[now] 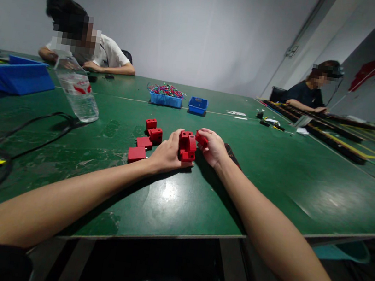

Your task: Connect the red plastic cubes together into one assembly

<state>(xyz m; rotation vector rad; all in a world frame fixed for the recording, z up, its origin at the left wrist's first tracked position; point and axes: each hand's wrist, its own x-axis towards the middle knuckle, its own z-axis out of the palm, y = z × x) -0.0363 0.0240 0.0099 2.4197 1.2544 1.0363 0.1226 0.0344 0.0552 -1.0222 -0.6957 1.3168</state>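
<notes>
My left hand grips a red block with a curved cutout, its fingers behind it and its thumb along the bottom. Just to the right, my right hand pinches a smaller red piece close beside that block. Whether the two pieces touch, I cannot tell. Left of my left hand, several more red blocks lie in a slanting row: a far one, one with holes, a flat-topped one and the nearest. A dark object lies partly hidden behind my right wrist.
On the green table a clear water bottle stands at left by black cables. A blue bin sits beyond. Farther back are a tray of colourful wires and a small blue tray. Two people sit across the table.
</notes>
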